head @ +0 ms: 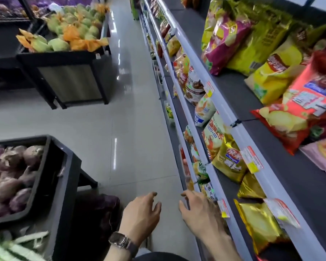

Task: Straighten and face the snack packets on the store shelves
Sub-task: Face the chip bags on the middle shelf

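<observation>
Snack packets fill the tiered shelves on the right. A red chip bag [297,112] and a yellow bag [277,74] lie tilted on the top shelf. Gold bags [230,159] and a white-and-orange bag [214,134] stand on the shelf below. My left hand [141,213], with a wristwatch [120,240], hovers over the aisle floor, fingers spread and holding nothing. My right hand [199,211] reaches to the edge of a lower shelf rail [201,151], fingers loosely spread beside small packets [208,191]; whether it touches them is unclear.
Black produce bins stand on the left: purple onions [13,178] near me, green fruit in orange netting [72,32] farther off. A grey tiled aisle [132,119] runs between the bins and the shelves. Price tags [251,160] hang on the rails.
</observation>
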`<state>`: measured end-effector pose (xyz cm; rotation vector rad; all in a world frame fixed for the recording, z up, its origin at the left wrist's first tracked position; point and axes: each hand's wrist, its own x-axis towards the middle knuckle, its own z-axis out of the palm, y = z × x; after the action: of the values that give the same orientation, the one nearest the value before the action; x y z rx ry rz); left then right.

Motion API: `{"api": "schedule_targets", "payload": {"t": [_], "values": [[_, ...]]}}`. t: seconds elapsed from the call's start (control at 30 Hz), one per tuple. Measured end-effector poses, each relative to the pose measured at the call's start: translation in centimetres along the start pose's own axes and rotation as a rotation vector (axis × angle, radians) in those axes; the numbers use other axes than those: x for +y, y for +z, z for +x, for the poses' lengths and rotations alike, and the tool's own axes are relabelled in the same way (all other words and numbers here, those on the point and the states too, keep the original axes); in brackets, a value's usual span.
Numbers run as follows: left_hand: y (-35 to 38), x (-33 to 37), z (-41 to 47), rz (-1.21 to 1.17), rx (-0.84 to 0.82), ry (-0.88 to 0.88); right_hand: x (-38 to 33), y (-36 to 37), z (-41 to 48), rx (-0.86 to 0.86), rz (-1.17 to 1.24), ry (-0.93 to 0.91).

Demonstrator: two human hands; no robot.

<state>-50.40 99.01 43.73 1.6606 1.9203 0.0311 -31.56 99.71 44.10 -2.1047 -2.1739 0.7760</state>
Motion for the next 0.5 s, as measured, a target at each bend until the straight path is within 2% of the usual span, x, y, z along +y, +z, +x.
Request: {"api": "schedule_targets", "payload": {"t": [0.13,0.27,0.5], "values": [[-4.4,-0.9,6.2,0.023,-0.035,0.049,-3.8,-2.3,6.4,0.048,0.012,0.055],[-9.7,-0.7,12.1,0.067,-0.024,0.17,-6.7,-5.1,11.9,0.152,0.046,0.111],[-16.9,3.7,21.1,0.064,-0.016,0.376,-9.2,-11.9,17.6,0.423,0.107,0.182]]}}
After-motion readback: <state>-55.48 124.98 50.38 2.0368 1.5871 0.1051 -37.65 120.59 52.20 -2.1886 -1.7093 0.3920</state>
